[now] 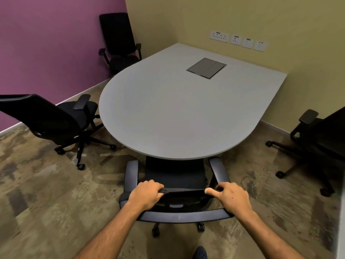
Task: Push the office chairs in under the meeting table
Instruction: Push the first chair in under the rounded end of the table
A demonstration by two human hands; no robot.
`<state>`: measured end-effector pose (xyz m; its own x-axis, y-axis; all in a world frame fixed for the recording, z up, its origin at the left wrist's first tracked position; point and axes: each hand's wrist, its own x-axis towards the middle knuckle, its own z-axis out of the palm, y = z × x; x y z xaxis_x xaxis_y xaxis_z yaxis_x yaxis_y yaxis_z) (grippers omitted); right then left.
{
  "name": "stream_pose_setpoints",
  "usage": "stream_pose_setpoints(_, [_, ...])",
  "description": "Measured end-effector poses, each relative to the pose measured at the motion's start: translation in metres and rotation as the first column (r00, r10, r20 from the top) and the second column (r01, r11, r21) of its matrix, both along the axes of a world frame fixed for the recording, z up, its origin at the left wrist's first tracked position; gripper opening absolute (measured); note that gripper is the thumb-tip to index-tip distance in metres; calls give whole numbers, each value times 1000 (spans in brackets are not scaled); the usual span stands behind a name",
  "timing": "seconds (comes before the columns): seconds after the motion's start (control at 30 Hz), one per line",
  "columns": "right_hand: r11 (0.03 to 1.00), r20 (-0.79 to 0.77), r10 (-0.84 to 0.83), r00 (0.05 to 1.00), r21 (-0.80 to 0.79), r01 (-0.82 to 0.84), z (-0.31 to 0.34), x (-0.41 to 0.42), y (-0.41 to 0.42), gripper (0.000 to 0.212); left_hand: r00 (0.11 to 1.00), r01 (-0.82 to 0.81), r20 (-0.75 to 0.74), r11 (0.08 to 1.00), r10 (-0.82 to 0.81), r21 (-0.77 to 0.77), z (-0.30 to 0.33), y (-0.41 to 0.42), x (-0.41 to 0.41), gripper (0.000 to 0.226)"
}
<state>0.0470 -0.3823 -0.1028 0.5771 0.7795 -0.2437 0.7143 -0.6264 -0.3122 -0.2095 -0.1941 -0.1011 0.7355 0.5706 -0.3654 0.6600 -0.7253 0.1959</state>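
Observation:
A grey meeting table (179, 113) with a rounded near end fills the middle of the head view. A black office chair (175, 174) stands right in front of me, its seat front tucked under the table's rounded edge. My left hand (146, 195) grips the top edge of its backrest on the left, and my right hand (231, 198) grips the same edge on the right. A second black chair (56, 118) stands off the table's left side, angled away. A third chair (321, 139) sits out at the right. A fourth chair (119, 42) stands in the far corner.
A purple wall (46, 43) runs along the left and a yellow wall with power sockets (238, 40) along the back. A grey cable hatch (206, 67) is set into the tabletop. Patterned carpet (46, 202) covers the floor. My shoe tip (200, 253) shows at the bottom.

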Motion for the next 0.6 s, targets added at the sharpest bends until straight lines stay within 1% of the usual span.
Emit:
stream_pose_setpoints(0.1, [1000,-60,-6,998,25,7,6,6,1,75,1000,-3,10,1000,3,1,2,2,2,19])
stream_pose_setpoints(0.2, [998,-114,41,993,-46,-46,3,6,-9,79,1000,-1,5,1000,1,-3,-2,-10,-7,19])
stream_pose_setpoints(0.27, [993,-116,60,991,-92,-71,7,8,-10,81,1000,5,22,1000,-5,-14,-6,-16,-5,20])
stream_pose_setpoints(0.3, [990,-112,68,991,-112,-81,7,7,-12,78,1000,-4,30,1000,5,-15,-7,-21,-5,21])
stream_pose_setpoints(0.33, [987,-96,85,992,-131,-97,10,6,-8,70,999,-7,45,1000,7,-6,-3,-20,-7,23])
stream_pose_setpoints(0.43, [973,-55,108,993,-200,-117,15,-1,-5,41,998,-2,55,1000,2,4,-2,-21,-11,26])
stream_pose_setpoints(0.5, [974,-23,87,996,-209,-89,14,-8,-8,34,998,-3,57,1000,2,18,-3,-22,-15,28])
stream_pose_setpoints(0.6, [983,-20,65,998,-169,-68,10,-14,-11,31,998,6,68,1000,-8,30,-1,-18,-18,28])
